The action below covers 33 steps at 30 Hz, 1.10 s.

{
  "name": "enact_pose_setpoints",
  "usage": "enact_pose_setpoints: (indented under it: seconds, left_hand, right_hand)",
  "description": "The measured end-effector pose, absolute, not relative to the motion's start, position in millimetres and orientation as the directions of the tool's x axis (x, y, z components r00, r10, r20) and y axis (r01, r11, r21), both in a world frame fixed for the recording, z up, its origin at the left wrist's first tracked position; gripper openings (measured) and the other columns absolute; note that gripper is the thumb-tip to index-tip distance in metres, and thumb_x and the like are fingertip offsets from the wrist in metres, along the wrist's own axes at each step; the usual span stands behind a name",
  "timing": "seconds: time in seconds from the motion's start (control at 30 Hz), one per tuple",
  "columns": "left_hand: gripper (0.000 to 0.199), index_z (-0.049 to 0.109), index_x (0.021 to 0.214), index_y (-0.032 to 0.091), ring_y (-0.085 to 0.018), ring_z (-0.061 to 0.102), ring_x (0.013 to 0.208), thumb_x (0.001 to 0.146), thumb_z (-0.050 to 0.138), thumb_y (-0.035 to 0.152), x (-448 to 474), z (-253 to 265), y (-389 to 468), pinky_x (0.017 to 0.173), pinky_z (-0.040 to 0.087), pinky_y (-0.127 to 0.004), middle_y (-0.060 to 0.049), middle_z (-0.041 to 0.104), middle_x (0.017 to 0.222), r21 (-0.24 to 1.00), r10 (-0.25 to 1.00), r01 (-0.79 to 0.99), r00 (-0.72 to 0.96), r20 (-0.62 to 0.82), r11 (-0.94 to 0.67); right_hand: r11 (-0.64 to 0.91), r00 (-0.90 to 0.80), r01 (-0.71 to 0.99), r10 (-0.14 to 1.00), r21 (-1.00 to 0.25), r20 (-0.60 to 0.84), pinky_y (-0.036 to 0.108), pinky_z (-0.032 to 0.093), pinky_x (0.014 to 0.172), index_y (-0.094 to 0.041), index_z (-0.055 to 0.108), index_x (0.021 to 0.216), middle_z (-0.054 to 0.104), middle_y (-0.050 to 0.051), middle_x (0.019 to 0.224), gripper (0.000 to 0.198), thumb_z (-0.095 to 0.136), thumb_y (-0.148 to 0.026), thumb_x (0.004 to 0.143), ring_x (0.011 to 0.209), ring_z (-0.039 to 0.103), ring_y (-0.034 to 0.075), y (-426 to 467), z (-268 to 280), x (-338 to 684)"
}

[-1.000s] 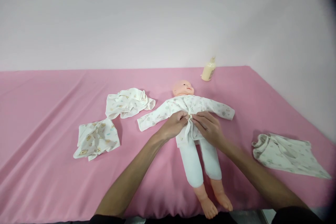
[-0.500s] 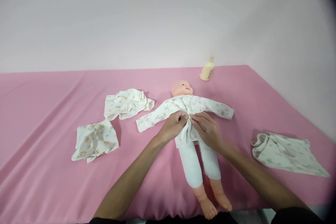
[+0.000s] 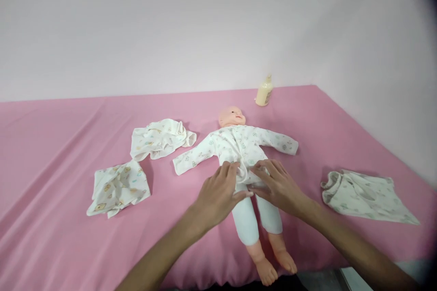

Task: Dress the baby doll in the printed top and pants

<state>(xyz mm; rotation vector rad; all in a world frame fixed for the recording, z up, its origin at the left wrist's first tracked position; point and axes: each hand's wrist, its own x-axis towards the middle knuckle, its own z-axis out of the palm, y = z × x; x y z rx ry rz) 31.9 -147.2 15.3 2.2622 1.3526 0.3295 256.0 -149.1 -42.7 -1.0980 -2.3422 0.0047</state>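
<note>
A baby doll [image 3: 232,117] lies on its back, head toward the wall and feet near the front edge. It wears a white patterned long-sleeved shirt [image 3: 235,143] and white pants [image 3: 246,220]. At the shirt's lower left side is my left hand [image 3: 218,193], its fingertips by the front flap and its thumb stretched apart. My right hand [image 3: 280,186] is at the lower right side, fingers spread and thumb apart from them. Both hands look open over the hem, which they partly hide. Whether the fingertips press on the cloth I cannot tell.
The surface is covered by a pink sheet [image 3: 191,245]. Two crumpled patterned baby garments, an upper one [image 3: 160,138] and a lower one [image 3: 119,188], lie to the left. Another folded garment [image 3: 368,198] is at the right. A pale yellow pump bottle [image 3: 264,93] stands near the wall.
Both hands have let go of the shirt's middle front and moved down toward its hem. Their fingers have opened from a pinch. The view has shifted slightly.
</note>
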Motion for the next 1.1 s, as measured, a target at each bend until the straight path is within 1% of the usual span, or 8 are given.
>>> enact_pose_setpoints:
  seconds: [0.13, 0.23, 0.4, 0.53, 0.63, 0.8, 0.97, 1.1]
  left_hand:
    - [0.032, 0.047, 0.125, 0.018, -0.022, 0.059, 0.089, 0.095, 0.038, 0.013, 41.1, -12.7, -164.5, 0.060, 0.041, -0.031, -0.008, 0.059, 0.108, 0.216, 0.856, 0.828, 0.496, 0.145, -0.517]
    - [0.031, 0.055, 0.108, 0.016, -0.019, 0.055, 0.075, 0.089, 0.036, 0.000, 44.0, -24.8, -169.9, 0.057, 0.038, -0.031, -0.006, 0.059, 0.091, 0.054, 0.778, 0.812, 0.534, 0.332, -0.580]
    - [0.030, 0.059, 0.112, 0.013, -0.019, 0.055, 0.077, 0.089, 0.043, 0.001, 43.3, -29.9, -177.4, 0.065, 0.043, -0.034, -0.008, 0.063, 0.091, -0.031, 0.602, 0.677, 0.673, 0.428, -0.735]
    - [0.036, 0.057, 0.123, 0.016, -0.020, 0.057, 0.082, 0.091, 0.044, 0.004, 36.5, -39.2, -185.5, 0.070, 0.045, -0.035, -0.008, 0.063, 0.098, 0.106, 0.640, 0.673, 0.626, 0.447, -0.732]
    - [0.041, 0.049, 0.134, 0.022, -0.021, 0.058, 0.097, 0.094, 0.049, 0.015, 28.9, -44.9, -197.0, 0.082, 0.050, -0.038, -0.009, 0.059, 0.110, 0.388, 0.794, 0.707, 0.429, 0.430, -0.592]
    - [0.058, 0.032, 0.147, 0.032, -0.026, 0.048, 0.128, 0.094, 0.054, 0.041, 23.4, -45.4, -216.4, 0.100, 0.049, -0.043, -0.011, 0.044, 0.142, 0.850, 0.997, 0.526, 0.073, -0.006, -0.034]
    - [0.081, 0.015, 0.155, 0.029, -0.032, 0.032, 0.144, 0.090, 0.057, 0.051, 26.7, -48.6, -217.0, 0.113, 0.036, -0.052, -0.013, 0.031, 0.157, 0.903, 0.972, 0.385, 0.052, -0.228, 0.192]
    - [0.085, 0.004, 0.157, 0.032, -0.029, 0.038, 0.142, 0.092, 0.055, 0.051, 33.3, -43.2, -210.3, 0.113, 0.038, -0.049, -0.011, 0.035, 0.157, 0.929, 0.953, 0.293, 0.128, -0.273, 0.227]
  right_hand:
    - [0.687, -0.550, 0.716, 0.667, -0.127, 0.503, 0.042, 0.051, 0.081, -0.020, 0.060, 0.111, 0.064, 0.009, 0.098, 0.023, 0.055, -0.011, 0.091, 0.090, 0.058, 0.024, -145.6, -40.9, 255.6]
    - [0.688, -0.456, 0.698, 0.639, -0.196, 0.619, 0.039, 0.052, 0.076, -0.020, 0.057, 0.107, 0.064, 0.007, 0.092, 0.022, 0.054, -0.008, 0.089, 0.086, 0.059, 0.023, -144.5, -38.7, 260.1]
    - [0.706, -0.417, 0.653, 0.638, -0.275, 0.647, 0.041, 0.051, 0.074, -0.023, 0.055, 0.103, 0.063, 0.007, 0.097, 0.028, 0.055, -0.005, 0.082, 0.090, 0.059, 0.024, -161.4, -35.7, 271.9]
    - [0.736, -0.514, 0.617, 0.645, -0.278, 0.565, 0.041, 0.051, 0.076, -0.023, 0.055, 0.100, 0.062, 0.007, 0.097, 0.028, 0.056, -0.002, 0.081, 0.090, 0.058, 0.023, -178.9, -47.5, 270.0]
    - [0.706, -0.465, 0.622, 0.682, -0.340, 0.565, 0.045, 0.052, 0.086, -0.024, 0.055, 0.113, 0.060, 0.009, 0.109, 0.035, 0.056, -0.005, 0.084, 0.103, 0.058, 0.026, -186.8, -64.1, 272.6]
    - [0.359, -0.083, 0.715, 0.896, -0.600, 0.437, 0.051, 0.050, 0.099, -0.024, 0.044, 0.139, 0.051, 0.014, 0.135, 0.052, 0.059, -0.023, 0.089, 0.126, 0.051, 0.030, -184.2, -83.2, 292.2]
    - [0.050, 0.032, 0.552, 0.996, -0.832, 0.081, 0.044, 0.058, 0.085, -0.022, 0.058, 0.124, 0.067, 0.009, 0.113, 0.035, 0.056, -0.040, 0.093, 0.100, 0.066, 0.025, -174.2, -81.2, 291.7]
    - [0.065, 0.034, 0.475, 0.995, -0.877, 0.093, 0.037, 0.059, 0.070, -0.022, 0.063, 0.100, 0.070, 0.005, 0.087, 0.022, 0.047, -0.037, 0.097, 0.076, 0.066, 0.021, -171.8, -80.1, 277.0]
